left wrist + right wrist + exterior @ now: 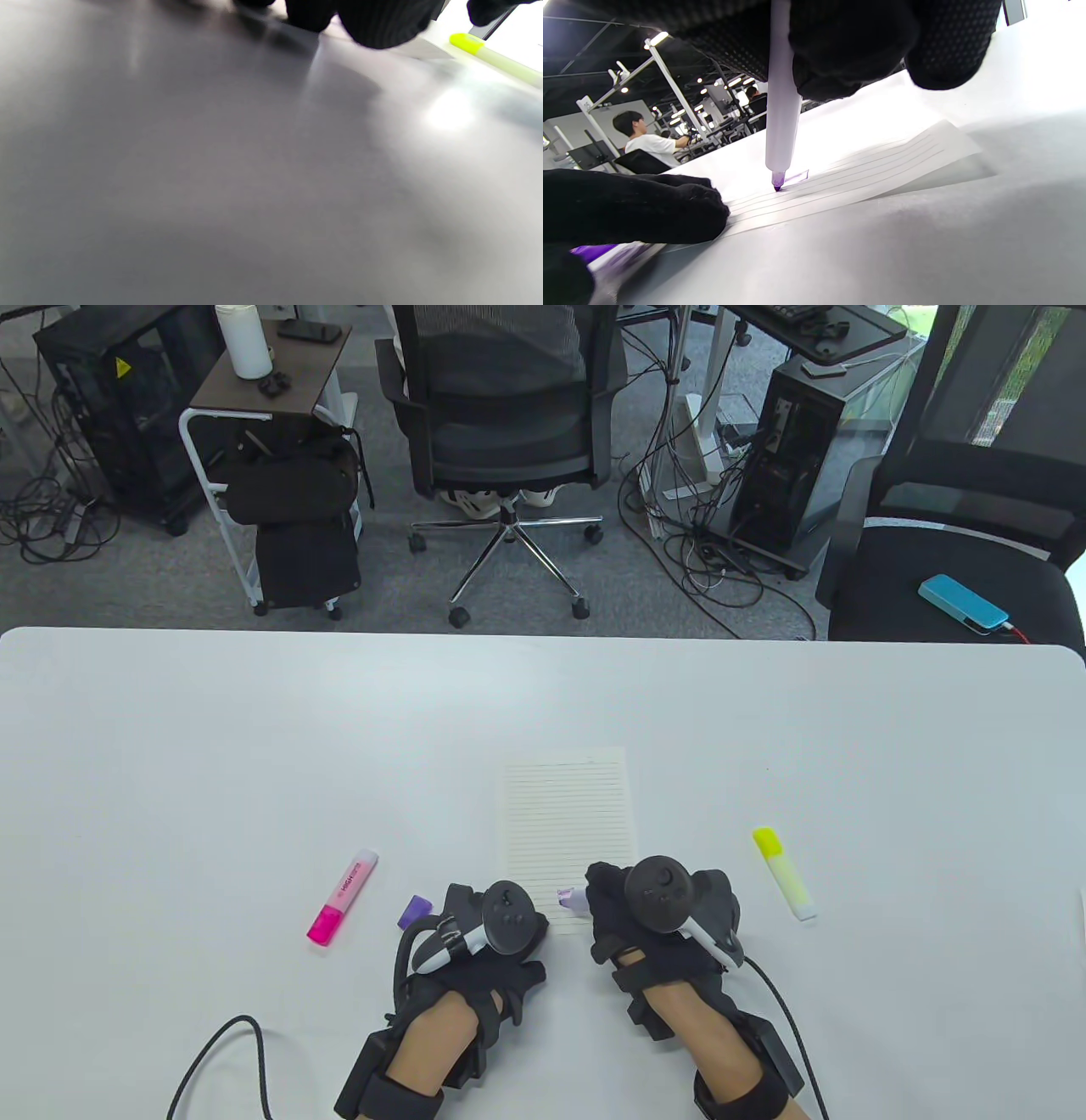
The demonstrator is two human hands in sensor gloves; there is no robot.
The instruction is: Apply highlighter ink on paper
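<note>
Both gloved hands are seen nearest the camera, at the table's point(170, 729) front edge. At the far left, a pink highlighter point(341, 897) is left lying capped on the table, well apart from the work. Just beside the left hand point(475, 933), a purple cap point(414, 911) is set down, presumably pulled from the pen now in use and kept within reach for recapping. The left hand is laid on the near left corner of the lined paper point(570, 836); in the right wrist view its fingertips point(683, 207) are seen pressed on the sheet's edge, seemingly to stop it sliding under the stroke. No object is grasped by it.

To the right, the purple highlighter point(781, 106) is held nearly upright, clenched between the fingers of the right hand point(662, 912), so that the chisel tip is brought squarely onto the page. The tip is touching the paper near its lower edge, and a short purple stroke point(796, 176) is visible just beside it along a ruled line. The barrel is pale lilac, the nib dark violet. The sheet's near right corner is lifted slightly off the table.

At the far right, a yellow highlighter point(785, 872) lies unused.
</note>
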